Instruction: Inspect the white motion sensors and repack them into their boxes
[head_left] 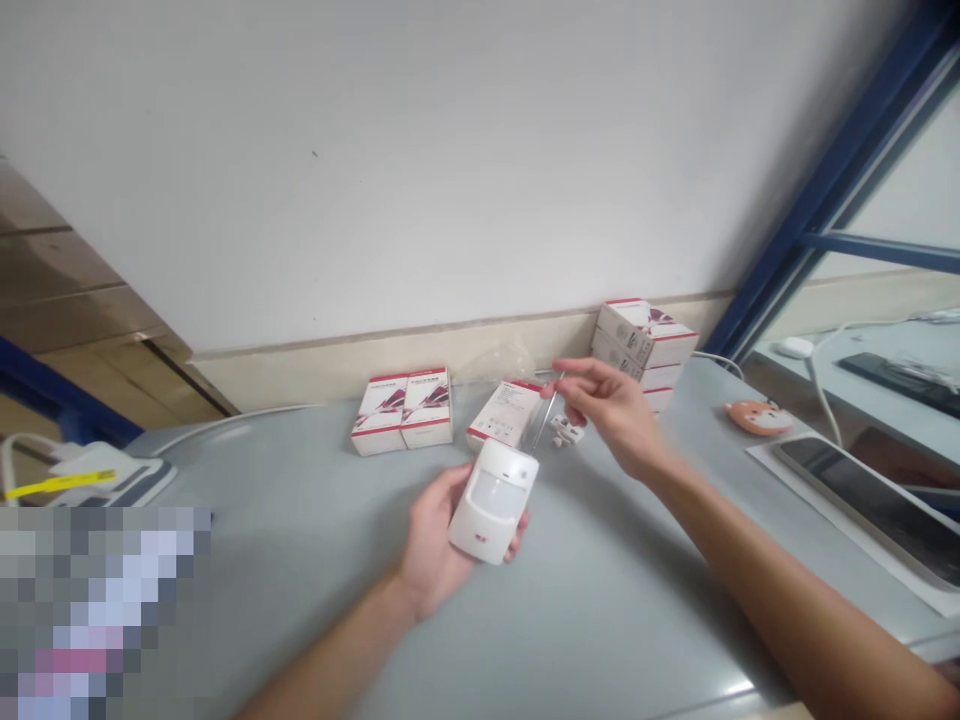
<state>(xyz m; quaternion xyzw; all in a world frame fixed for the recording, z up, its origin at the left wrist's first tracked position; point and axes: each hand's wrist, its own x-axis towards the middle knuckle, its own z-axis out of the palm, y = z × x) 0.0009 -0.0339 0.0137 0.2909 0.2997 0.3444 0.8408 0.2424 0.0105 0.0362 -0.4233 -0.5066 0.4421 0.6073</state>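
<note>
My left hand (439, 545) is wrapped round a white motion sensor (495, 500), whose front with its pale curved window faces me. Above and to the right, my right hand (604, 400) pinches a thin metal screwdriver (545, 420) between thumb and fingers. Its shaft points down toward the sensor's upper right edge; whether the tip touches cannot be made out. Behind the sensor lies a white and red box (506, 412). Small white parts (566, 432) sit on the table just below my right hand.
Two white and red boxes (403, 410) stand side by side left of centre, and several more are stacked (645, 345) against the wall. Clear plastic wrap (499, 360) lies behind. An orange animal-shaped item (757, 416) and a dark phone (874, 505) are on the right. A power strip (97, 470) sits left.
</note>
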